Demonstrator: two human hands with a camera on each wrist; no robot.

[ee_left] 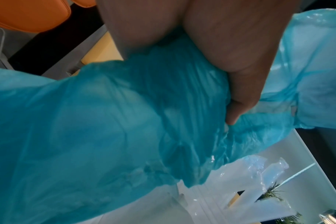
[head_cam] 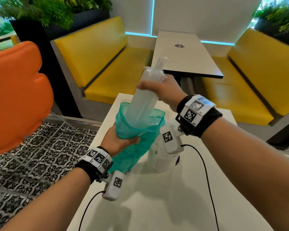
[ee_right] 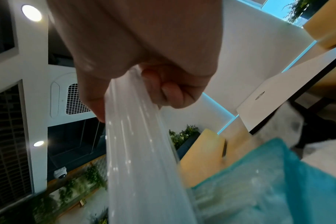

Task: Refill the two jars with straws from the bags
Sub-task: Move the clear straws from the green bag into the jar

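Observation:
A teal plastic bag (head_cam: 137,129) is held upright above the white table (head_cam: 173,197), and my left hand (head_cam: 118,139) grips it around its middle. A long clear packet of white straws (head_cam: 145,97) sticks out of the bag's open mouth, tilted up to the right. My right hand (head_cam: 160,90) grips that packet near its upper end. The left wrist view shows fingers (ee_left: 238,103) curled into the teal bag (ee_left: 105,121). In the right wrist view the straw packet (ee_right: 142,151) runs from my fingers (ee_right: 173,94) down into the teal bag (ee_right: 278,174). A clear jar (head_cam: 158,157) shows dimly behind the bag.
Yellow bench seats (head_cam: 110,67) flank a second white table (head_cam: 183,52) straight ahead. An orange padded chair (head_cam: 18,94) stands at the left over patterned floor tiles (head_cam: 40,155). Planters with greenery (head_cam: 45,12) line the back. Black cables (head_cam: 205,172) trail over the near table.

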